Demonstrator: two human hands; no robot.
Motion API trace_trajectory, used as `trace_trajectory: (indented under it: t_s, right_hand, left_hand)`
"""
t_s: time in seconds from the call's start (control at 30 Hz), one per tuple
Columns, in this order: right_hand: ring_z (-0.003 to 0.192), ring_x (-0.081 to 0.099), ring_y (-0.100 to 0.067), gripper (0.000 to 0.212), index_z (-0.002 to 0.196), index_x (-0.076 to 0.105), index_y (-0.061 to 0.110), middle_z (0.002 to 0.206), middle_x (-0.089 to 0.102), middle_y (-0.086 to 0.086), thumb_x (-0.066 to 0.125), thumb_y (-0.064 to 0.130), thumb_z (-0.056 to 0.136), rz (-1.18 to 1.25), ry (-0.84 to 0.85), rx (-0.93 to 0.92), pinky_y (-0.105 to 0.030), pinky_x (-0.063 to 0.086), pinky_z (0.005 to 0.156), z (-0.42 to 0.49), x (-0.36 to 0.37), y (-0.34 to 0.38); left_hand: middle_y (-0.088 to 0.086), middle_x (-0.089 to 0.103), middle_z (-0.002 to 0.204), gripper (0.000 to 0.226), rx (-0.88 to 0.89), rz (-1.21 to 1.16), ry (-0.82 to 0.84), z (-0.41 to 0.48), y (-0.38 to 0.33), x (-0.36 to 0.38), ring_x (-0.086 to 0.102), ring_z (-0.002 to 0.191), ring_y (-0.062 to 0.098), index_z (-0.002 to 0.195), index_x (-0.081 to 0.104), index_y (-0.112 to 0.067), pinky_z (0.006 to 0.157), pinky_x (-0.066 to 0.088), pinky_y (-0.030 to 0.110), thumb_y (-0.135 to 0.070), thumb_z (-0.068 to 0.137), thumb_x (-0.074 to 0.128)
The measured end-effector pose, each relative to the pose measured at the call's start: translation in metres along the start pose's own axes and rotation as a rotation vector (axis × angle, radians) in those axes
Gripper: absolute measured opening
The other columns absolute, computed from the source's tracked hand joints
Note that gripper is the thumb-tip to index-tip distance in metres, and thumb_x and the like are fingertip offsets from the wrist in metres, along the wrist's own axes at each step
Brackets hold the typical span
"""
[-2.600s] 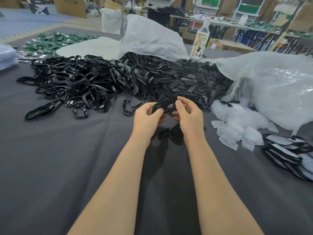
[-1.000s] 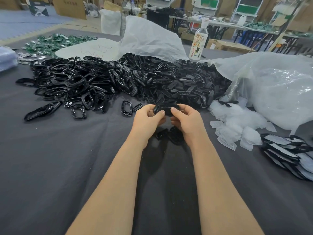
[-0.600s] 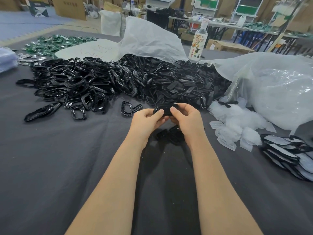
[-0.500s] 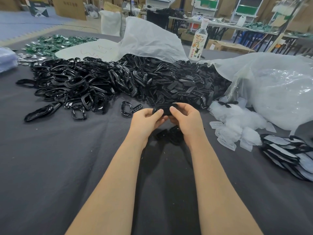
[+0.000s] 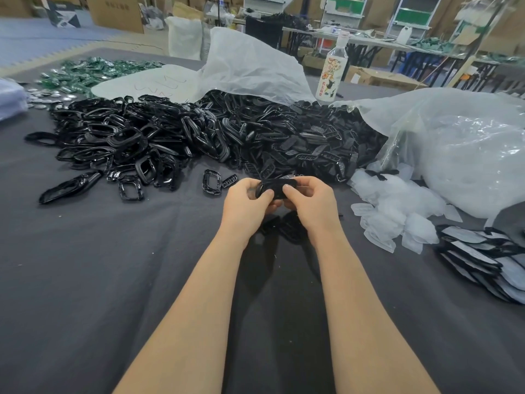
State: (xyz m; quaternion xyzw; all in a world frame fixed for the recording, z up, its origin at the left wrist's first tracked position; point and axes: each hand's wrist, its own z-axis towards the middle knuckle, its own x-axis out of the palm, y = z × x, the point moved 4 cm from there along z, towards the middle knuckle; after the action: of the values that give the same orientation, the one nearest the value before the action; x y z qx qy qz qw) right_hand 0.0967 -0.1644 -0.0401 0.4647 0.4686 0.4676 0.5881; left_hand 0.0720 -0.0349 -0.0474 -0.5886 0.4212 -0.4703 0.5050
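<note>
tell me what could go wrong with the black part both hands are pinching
The left hand and right hand grip the black plastic part by its ends. If it slips, it may drop among the loose black pieces lying just beneath and be hard to tell apart. The fingers hide much of it, so a flaw could go unnoticed.

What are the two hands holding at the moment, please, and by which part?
A small black plastic part, held between both hands: the left hand pinches its left end, the right hand its right end.
</note>
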Motion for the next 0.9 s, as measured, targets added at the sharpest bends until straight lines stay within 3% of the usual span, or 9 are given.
trace_trajectory:
  t_s: [0.13,0.23,0.4,0.53,0.6,0.67,0.7,0.8,0.9]
  right_hand:
    - [0.069,0.065,-0.014,0.022,0.080,0.061,0.026,0.077,0.068,0.001,0.065,0.005,0.086,-0.071,-0.009,-0.031,-0.039,0.056,0.078,-0.001,-0.001,0.002]
    - [0.082,0.068,-0.021,0.017,0.082,0.061,0.025,0.085,0.070,-0.004,0.065,0.008,0.086,-0.124,-0.018,-0.024,-0.043,0.056,0.085,-0.002,-0.001,0.002]
    - [0.082,0.064,-0.015,0.007,0.087,0.062,0.020,0.079,0.064,0.008,0.067,0.016,0.085,-0.349,-0.064,-0.106,-0.022,0.052,0.075,-0.003,-0.002,0.006]
    - [0.090,0.067,-0.025,0.008,0.093,0.066,0.013,0.092,0.070,-0.007,0.068,0.015,0.085,-0.253,-0.070,-0.013,-0.042,0.054,0.088,-0.003,-0.004,0.004]
    - [0.090,0.066,-0.021,0.013,0.097,0.069,0.011,0.095,0.071,-0.007,0.068,0.018,0.086,-0.269,-0.068,-0.017,-0.035,0.052,0.090,-0.004,-0.006,0.006]
    - [0.088,0.063,-0.013,0.018,0.102,0.070,0.010,0.097,0.071,-0.004,0.064,0.020,0.088,-0.392,-0.161,-0.091,-0.019,0.045,0.084,-0.005,-0.016,0.013]
    - [0.091,0.061,-0.015,0.020,0.105,0.070,0.009,0.100,0.070,-0.005,0.060,0.019,0.091,-0.466,-0.244,-0.114,-0.019,0.043,0.083,-0.005,-0.024,0.017]
    - [0.116,0.053,-0.031,0.031,0.121,0.060,0.004,0.120,0.062,-0.015,0.049,0.014,0.095,-0.713,-0.412,0.024,-0.036,0.040,0.098,-0.002,-0.053,0.016]
    - [0.122,0.045,-0.038,0.034,0.125,0.054,0.001,0.129,0.053,-0.022,0.049,0.010,0.092,-0.950,-0.313,0.244,-0.040,0.037,0.104,-0.001,-0.061,0.004]
  left_hand:
    - [0.004,0.072,0.082,0.007,0.027,0.028,-0.025,-0.001,-0.001,0.000,0.072,0.067,0.012,0.088,0.060,-0.014,0.063,0.056,0.020,-0.010,0.094,0.060]
    - [0.006,0.070,0.081,0.011,0.064,0.141,-0.053,-0.001,-0.001,0.000,0.071,0.063,0.010,0.086,0.058,-0.014,0.061,0.058,0.024,-0.010,0.096,0.056]
    - [0.001,0.071,0.073,0.013,0.176,0.399,-0.092,-0.005,-0.003,0.000,0.069,0.059,0.009,0.083,0.055,-0.022,0.070,0.060,0.038,-0.017,0.095,0.057]
    - [0.006,0.071,0.081,0.022,0.213,0.422,-0.089,-0.004,-0.007,0.000,0.069,0.075,0.022,0.081,0.053,-0.036,0.078,0.057,0.043,-0.019,0.091,0.061]
    - [0.010,0.070,0.082,0.018,0.197,0.384,-0.088,-0.001,-0.006,-0.001,0.069,0.078,0.024,0.086,0.057,-0.032,0.079,0.057,0.042,-0.015,0.092,0.060]
    - [0.005,0.069,0.077,0.010,0.188,0.331,-0.098,0.000,-0.004,-0.002,0.069,0.067,0.009,0.094,0.063,-0.022,0.074,0.058,0.031,-0.012,0.093,0.059]
    - [0.000,0.067,0.073,0.013,0.189,0.305,-0.106,0.000,-0.004,-0.003,0.066,0.059,0.002,0.093,0.063,-0.023,0.071,0.058,0.027,-0.011,0.093,0.059]
    - [-0.008,0.063,0.064,0.027,0.187,0.267,-0.135,0.001,-0.003,-0.005,0.059,0.051,-0.003,0.081,0.053,-0.033,0.068,0.056,0.026,-0.010,0.094,0.058]
    - [-0.004,0.063,0.068,0.013,0.183,0.240,-0.152,0.002,-0.003,-0.005,0.058,0.053,-0.002,0.093,0.055,-0.024,0.065,0.055,0.023,-0.011,0.095,0.058]
